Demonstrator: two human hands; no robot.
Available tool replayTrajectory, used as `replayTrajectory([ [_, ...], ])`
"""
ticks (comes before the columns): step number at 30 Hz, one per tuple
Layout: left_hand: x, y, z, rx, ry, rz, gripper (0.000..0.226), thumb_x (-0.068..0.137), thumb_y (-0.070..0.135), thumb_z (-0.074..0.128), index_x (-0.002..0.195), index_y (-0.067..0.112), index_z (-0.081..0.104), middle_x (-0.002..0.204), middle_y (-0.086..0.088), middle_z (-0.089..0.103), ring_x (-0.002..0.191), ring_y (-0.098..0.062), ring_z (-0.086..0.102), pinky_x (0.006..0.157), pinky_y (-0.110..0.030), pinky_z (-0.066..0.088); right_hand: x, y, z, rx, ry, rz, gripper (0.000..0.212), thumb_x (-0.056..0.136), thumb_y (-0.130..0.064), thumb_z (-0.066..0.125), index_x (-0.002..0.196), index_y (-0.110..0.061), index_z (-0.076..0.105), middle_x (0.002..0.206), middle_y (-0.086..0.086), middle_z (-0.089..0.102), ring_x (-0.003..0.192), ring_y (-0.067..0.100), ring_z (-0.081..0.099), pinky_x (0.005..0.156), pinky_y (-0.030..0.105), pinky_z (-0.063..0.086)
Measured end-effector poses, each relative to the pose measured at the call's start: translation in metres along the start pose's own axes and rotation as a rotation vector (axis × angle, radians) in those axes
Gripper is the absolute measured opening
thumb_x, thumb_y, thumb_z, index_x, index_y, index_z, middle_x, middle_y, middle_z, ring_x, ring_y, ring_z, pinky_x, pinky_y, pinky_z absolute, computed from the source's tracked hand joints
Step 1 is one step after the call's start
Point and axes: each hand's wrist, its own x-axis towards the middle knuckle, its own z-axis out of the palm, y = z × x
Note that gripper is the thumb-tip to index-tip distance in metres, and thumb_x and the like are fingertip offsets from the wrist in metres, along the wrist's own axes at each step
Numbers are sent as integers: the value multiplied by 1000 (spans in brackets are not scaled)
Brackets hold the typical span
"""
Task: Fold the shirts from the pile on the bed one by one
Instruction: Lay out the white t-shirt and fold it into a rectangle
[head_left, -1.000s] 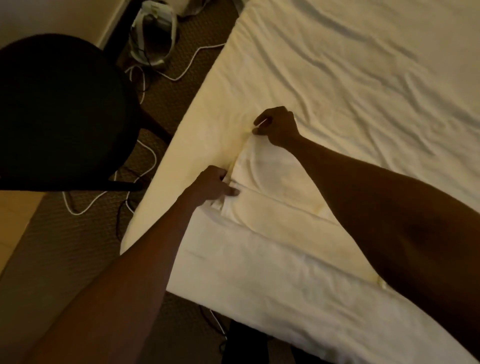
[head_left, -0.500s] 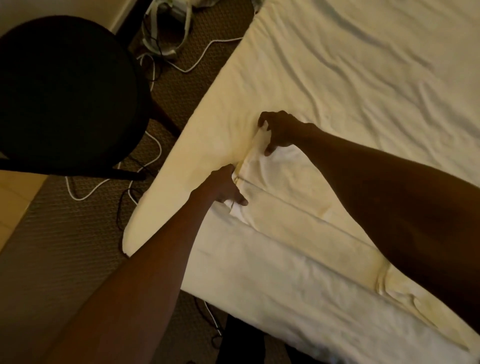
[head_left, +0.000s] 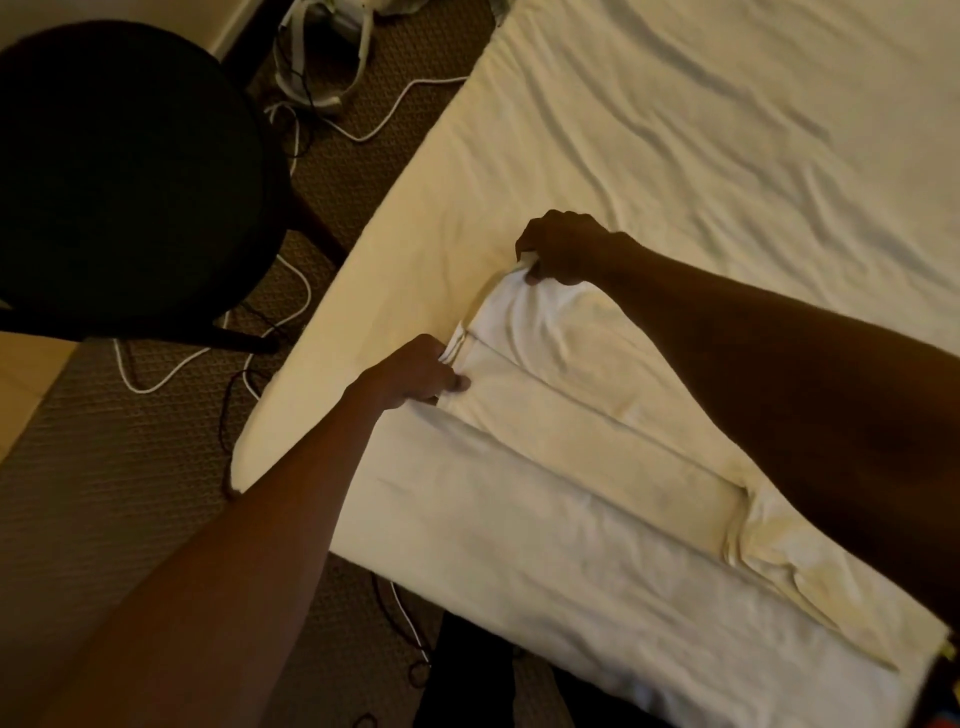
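A: Where is the shirt (head_left: 571, 415)?
B: By the bed's (head_left: 675, 130) near corner, folded into a strip. Your left hand (head_left: 415, 371) and right hand (head_left: 563, 249) each pinch 1 end corner. Light, limp cloth, likely: hold both corners, lift evenly.

The shirt (head_left: 571, 405) is soft, matt white cloth, lightly creased. The bed sheet (head_left: 701, 130) under it is wrinkled matt cloth. At eight o'clock the carpet (head_left: 104, 493) looks rough and woven. The chair (head_left: 130, 156) at ten o'clock is matt black.
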Motion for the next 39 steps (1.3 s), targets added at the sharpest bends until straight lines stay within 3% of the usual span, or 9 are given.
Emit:
replayTrajectory([
  [4, -19, 16, 4, -35, -24, 41, 28, 82, 18, 82, 79, 12, 55, 83, -5, 55, 83, -21, 60, 78, -40, 57, -25, 13, -11, 23, 22, -65, 29, 86, -32, 73, 114, -24, 68, 117, 0, 60, 110, 24, 54, 79, 29, 33],
  [7, -36, 33, 7, -17, -48, 110, 23, 83, 16, 80, 78, 8, 59, 82, -5, 60, 83, -19, 63, 65, -26, 57, -52, 27, -26, 63, 8, -52, 31, 84, -35, 75, 111, -20, 70, 108, 0, 63, 101, 22, 57, 76, 28, 34],
  [14, -70, 89, 55, -9, -103, 220, 22, 78, 14, 84, 89, 1, 70, 88, -9, 74, 87, -21, 73, 73, -33, 61, -125, 77, -38, 54, 21, -7, 40, 83, -32, 77, 120, -17, 69, 117, 8, 64, 110, 27, 56, 87, 35, 43],
  [19, -89, 127, 144, 56, -196, 277, 21, 79, 12, 83, 83, -2, 69, 75, -8, 71, 77, -21, 73, 72, -37, 62, -196, 146, -18, 22, 30, -3, 30, 82, -16, 78, 111, -10, 73, 113, 12, 69, 104, 28, 61, 85, 34, 46],
  [22, -91, 141, 207, 113, -233, 299, 42, 76, 16, 86, 85, -15, 59, 74, -15, 62, 76, -24, 70, 75, -44, 63, -243, 196, 4, 7, 40, -9, 28, 83, -3, 74, 111, -6, 73, 114, 14, 68, 107, 31, 61, 88, 35, 46],
  [25, -91, 151, 276, 142, -290, 313, 46, 78, 12, 84, 66, 3, 41, 64, -6, 36, 63, -16, 61, 74, -43, 63, -286, 252, 36, -6, 57, 10, 32, 83, 3, 71, 114, -6, 72, 118, 15, 65, 113, 34, 57, 92, 36, 43],
  [30, -83, 163, 397, 252, -333, 358, 63, 80, 9, 83, 66, 20, 22, 66, 4, 16, 48, -4, 34, 60, -24, 54, -354, 341, 102, 53, 103, 42, 32, 86, 9, 59, 113, -4, 70, 111, 16, 68, 111, 33, 56, 88, 28, 37],
  [35, -62, 160, 506, 538, -268, 457, 67, 77, 27, 86, 64, 19, 20, 64, 5, 17, 56, -12, 19, 56, -29, 21, -410, 410, 186, 147, 254, 97, 34, 80, 17, 59, 106, 0, 72, 110, 24, 65, 106, 42, 59, 91, 40, 45],
  [39, -60, 154, 570, 620, -236, 436, 52, 81, 27, 82, 64, 14, 35, 62, -3, 32, 54, -16, 34, 56, -34, 25, -435, 440, 238, 272, 304, 202, 40, 81, 15, 55, 112, -5, 70, 114, 22, 62, 104, 38, 59, 91, 42, 48],
])
